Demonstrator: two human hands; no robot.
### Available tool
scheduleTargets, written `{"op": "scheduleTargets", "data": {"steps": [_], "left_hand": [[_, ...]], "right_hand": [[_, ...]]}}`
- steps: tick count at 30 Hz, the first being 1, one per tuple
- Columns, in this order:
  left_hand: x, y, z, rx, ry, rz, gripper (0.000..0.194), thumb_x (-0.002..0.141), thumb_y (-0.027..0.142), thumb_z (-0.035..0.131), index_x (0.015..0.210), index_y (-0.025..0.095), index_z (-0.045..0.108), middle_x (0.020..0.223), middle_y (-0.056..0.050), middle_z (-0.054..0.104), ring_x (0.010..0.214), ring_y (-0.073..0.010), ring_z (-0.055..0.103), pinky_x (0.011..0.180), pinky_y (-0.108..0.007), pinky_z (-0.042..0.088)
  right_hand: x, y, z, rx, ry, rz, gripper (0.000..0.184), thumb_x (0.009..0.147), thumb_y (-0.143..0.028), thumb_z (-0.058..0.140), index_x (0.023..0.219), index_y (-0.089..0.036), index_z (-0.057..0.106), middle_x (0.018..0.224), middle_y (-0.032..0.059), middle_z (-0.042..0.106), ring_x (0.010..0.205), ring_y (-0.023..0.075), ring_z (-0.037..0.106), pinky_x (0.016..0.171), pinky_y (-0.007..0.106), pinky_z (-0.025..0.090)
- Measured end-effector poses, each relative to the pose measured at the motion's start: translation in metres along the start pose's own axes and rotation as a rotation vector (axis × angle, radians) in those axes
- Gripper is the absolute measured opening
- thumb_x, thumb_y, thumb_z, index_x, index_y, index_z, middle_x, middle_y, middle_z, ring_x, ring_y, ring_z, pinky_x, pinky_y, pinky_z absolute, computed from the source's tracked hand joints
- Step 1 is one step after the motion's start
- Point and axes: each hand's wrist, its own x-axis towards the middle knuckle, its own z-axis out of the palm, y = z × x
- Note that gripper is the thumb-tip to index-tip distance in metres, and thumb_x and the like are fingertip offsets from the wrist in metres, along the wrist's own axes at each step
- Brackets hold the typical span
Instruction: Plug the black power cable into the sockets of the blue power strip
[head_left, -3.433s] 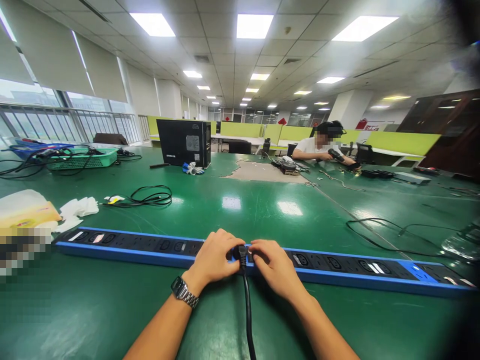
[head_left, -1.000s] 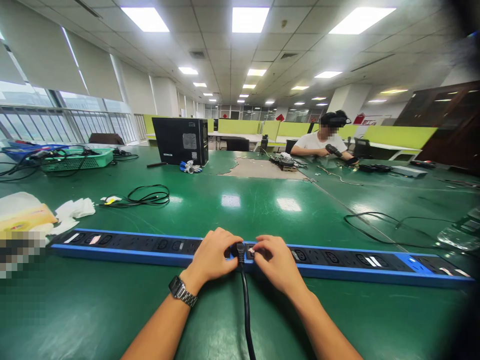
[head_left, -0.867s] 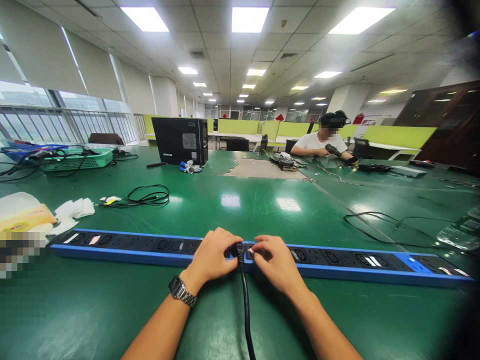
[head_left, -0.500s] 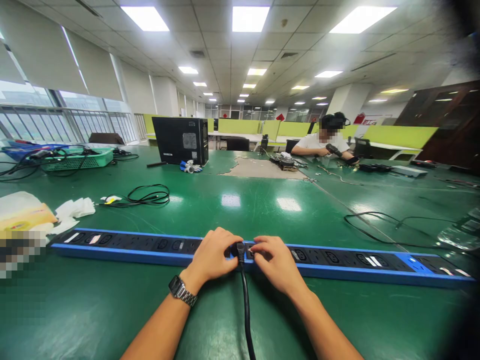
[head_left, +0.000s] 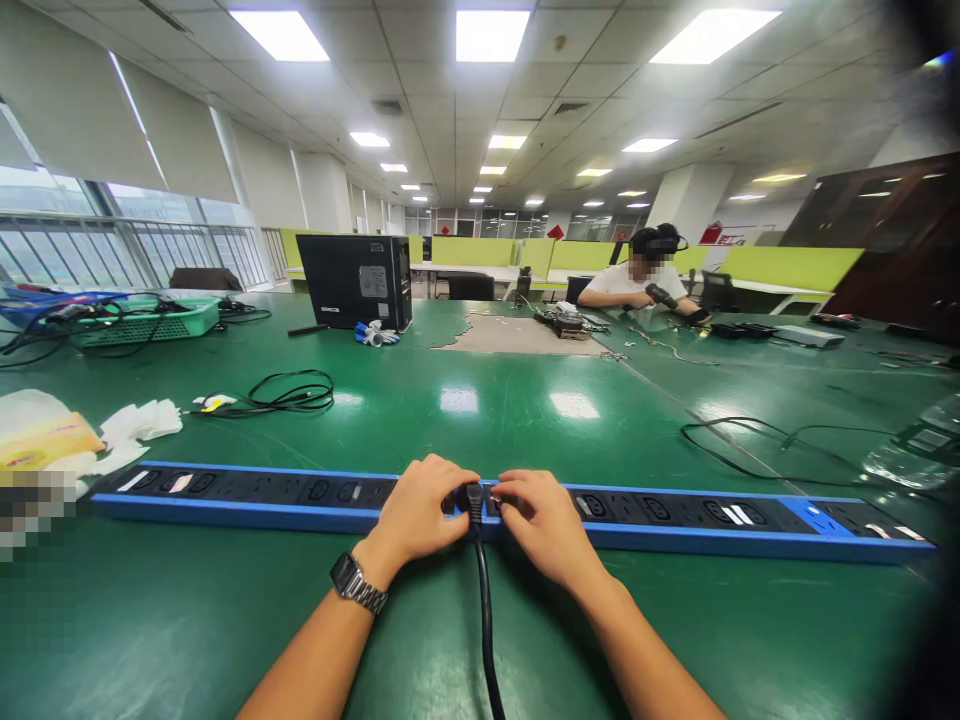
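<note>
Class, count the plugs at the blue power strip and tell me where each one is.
1: the black plug, about midway along the blue power strip, between the left hand and the right hand. The hands cover part of it, so others may be hidden.

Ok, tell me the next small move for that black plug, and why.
Probably a light downward press by the left hand, with the right hand steadying the power strip. The left fingers are at the black plug, the right hand is just beside it, and whether it is fully seated can't be seen.
</note>
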Motion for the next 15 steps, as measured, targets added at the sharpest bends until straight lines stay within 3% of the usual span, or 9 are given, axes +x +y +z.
{"op": "scheduleTargets", "data": {"steps": [15], "left_hand": [[-0.0004, 0.0002, -0.0001, 0.021, -0.014, -0.006, 0.033, 0.077, 0.017, 0.064, 0.109, 0.025, 0.065, 0.103, -0.001, 0.070, 0.096, -0.0226, 0.057, 0.083, -0.035, 0.042]], "right_hand": [[-0.0010, -0.0028, 0.0001, -0.014, 0.003, -0.003, 0.022, 0.080, -0.021, 0.054, 0.090, -0.025, 0.072, 0.108, 0.0051, 0.070, 0.105, 0.0241, 0.057, 0.095, 0.045, 0.041]]}}
